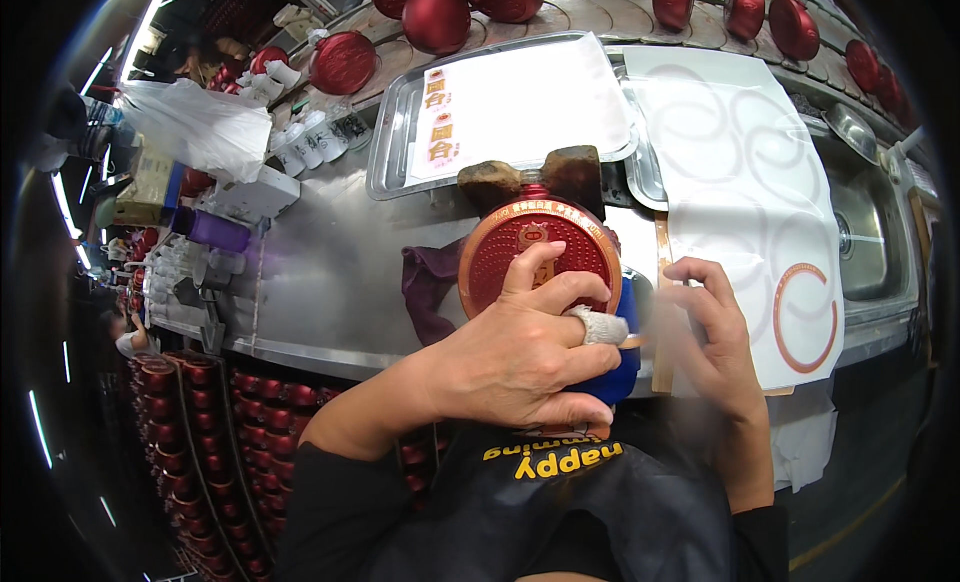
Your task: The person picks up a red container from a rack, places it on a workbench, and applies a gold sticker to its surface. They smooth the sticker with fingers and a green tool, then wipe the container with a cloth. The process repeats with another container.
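Under L hand (540, 347), red bottle (522, 232) pt. hidden.

The person wore black sleeves (340, 517) at the lower left and lower right of the frame, a dark apron (480, 512) with yellow lettering (553, 464) at lower centre, and whitish wrapping (600, 328) around one finger of the left hand (530, 354).

The person's left hand (535, 347), palm down, fingers spread and bent; right hand (717, 347), partly blurred, fingers curled
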Available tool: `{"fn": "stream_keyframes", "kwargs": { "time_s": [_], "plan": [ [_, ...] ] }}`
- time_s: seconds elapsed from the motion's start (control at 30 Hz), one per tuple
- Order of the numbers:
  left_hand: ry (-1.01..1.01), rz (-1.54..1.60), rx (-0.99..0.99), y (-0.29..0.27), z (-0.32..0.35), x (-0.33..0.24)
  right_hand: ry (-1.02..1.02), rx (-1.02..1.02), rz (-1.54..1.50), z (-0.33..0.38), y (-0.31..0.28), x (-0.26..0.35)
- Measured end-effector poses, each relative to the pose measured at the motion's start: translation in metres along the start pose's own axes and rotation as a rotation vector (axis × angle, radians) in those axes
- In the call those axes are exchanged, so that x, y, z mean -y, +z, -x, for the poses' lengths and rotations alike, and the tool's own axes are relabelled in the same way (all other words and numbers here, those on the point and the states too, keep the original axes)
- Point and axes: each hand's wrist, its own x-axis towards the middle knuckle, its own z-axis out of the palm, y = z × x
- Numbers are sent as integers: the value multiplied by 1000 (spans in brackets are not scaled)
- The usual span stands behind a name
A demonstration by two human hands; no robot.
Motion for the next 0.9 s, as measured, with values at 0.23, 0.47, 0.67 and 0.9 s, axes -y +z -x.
{"fn": "stream_keyframes", "kwargs": {
  "time_s": [0.23, 0.47, 0.67, 0.9],
  "plan": [
    [-173, -283, -284, -9, 5, 16, -259, -19, 188, 10, 33, -16],
    [-141, -417, -178, 1, -5, 24, -277, 5, 160, 11, 37, 0],
    [-137, -381, -180, 3, -8, 20, -307, 60, 190, 13, 38, 0],
    [-101, -277, -122, 13, 4, 5, -242, 285, 96, 18, 18, 8]
  ]
}}
